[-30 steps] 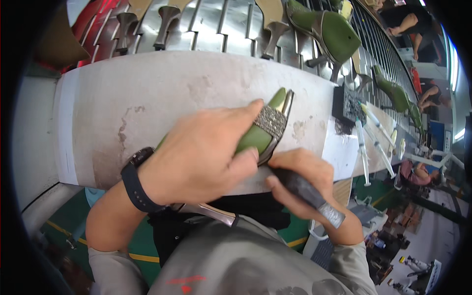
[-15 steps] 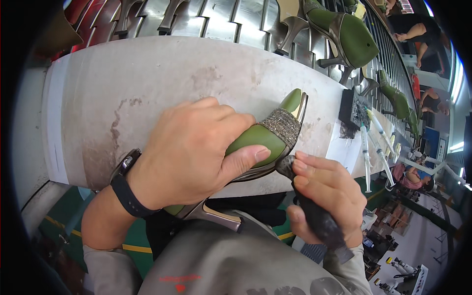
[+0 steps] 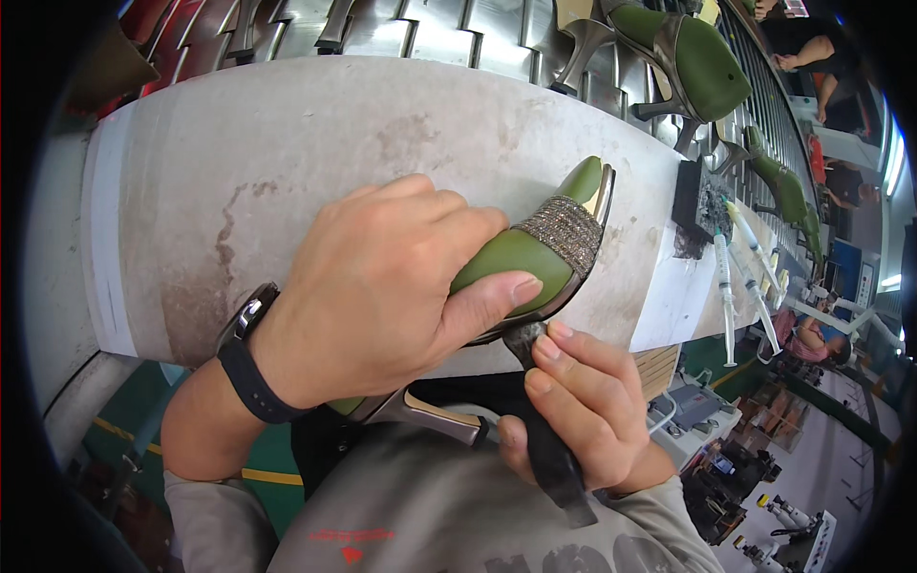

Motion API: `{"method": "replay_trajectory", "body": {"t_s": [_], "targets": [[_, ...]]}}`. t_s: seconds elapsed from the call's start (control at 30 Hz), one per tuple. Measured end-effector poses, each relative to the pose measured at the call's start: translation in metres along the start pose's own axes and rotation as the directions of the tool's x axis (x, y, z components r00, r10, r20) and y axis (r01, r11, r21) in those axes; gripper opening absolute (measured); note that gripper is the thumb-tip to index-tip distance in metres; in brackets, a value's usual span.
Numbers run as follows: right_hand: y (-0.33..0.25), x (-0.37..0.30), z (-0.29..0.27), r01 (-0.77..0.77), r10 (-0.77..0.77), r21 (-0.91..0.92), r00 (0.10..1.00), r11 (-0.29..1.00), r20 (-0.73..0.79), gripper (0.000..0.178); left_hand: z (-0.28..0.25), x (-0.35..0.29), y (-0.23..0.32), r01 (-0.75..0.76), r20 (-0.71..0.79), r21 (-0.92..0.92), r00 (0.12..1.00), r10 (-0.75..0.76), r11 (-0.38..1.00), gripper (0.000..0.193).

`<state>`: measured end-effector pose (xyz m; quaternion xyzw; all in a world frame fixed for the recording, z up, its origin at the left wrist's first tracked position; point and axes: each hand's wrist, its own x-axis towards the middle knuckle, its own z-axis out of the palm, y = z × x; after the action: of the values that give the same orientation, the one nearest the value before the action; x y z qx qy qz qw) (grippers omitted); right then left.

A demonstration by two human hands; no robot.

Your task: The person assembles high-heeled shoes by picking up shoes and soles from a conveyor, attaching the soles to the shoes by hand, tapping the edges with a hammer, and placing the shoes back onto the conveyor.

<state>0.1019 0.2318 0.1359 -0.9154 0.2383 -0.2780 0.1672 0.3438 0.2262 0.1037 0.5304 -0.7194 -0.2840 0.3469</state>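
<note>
My left hand [image 3: 382, 277] is wrapped over a green high-heeled shoe [image 3: 506, 270], its thumb lying across the upper. A glittery band [image 3: 567, 235] crosses the shoe near the toe, which points away to the right. Below my left wrist, the metallic heel [image 3: 430, 414] sticks out toward my body. My right hand [image 3: 597, 406] grips a dark, soft-looking tool [image 3: 554, 458], perhaps cloth-wrapped; its exact kind cannot be made out. The tool's upper end touches the sole edge below my left thumb. The shoe's middle is hidden under my left hand.
A stained pale work surface [image 3: 287, 162] lies under the shoe. Beyond it runs a metal slat conveyor [image 3: 435, 38] carrying more green heeled shoes [image 3: 712, 72]. A black bristly block [image 3: 690, 196] and several syringes [image 3: 726, 306] sit at the right. Other people are in the right background.
My right hand has moved the dark tool leftward along the sole edge, toward the heel. The shoe's toe has shifted slightly right and away from me, still in my left hand.
</note>
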Motion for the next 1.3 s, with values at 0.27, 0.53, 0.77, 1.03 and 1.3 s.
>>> {"method": "replay_trajectory", "body": {"t_s": [0.27,0.53,0.77,1.03,1.3], "targets": [[-0.019,-0.01,0.03,-0.156,0.196,0.386,0.978,0.909,-0.066,0.045,-0.001,-0.001,0.003,0.007,-0.015,0.006,1.0,-0.007,1.0,0.032],[-0.012,-0.006,0.02,-0.039,0.06,0.478,0.998,0.877,-0.029,0.041,-0.001,-0.004,-0.002,0.021,-0.024,-0.021,0.999,-0.022,1.0,0.031],[-0.016,-0.01,0.022,-0.027,0.031,0.032,0.992,0.999,-0.123,0.034,0.001,-0.003,0.004,0.021,-0.032,0.037,0.999,-0.02,0.999,0.028],[-0.013,0.004,0.031,-0.041,0.072,0.392,0.995,0.919,-0.065,0.035,0.001,-0.002,0.002,0.017,-0.039,0.034,0.999,-0.016,0.999,0.029],[0.002,0.016,0.023,-0.001,0.055,0.576,0.996,0.818,-0.076,0.034,-0.01,0.004,0.016,0.172,0.087,-0.022,0.982,-0.169,0.985,0.04]]}}
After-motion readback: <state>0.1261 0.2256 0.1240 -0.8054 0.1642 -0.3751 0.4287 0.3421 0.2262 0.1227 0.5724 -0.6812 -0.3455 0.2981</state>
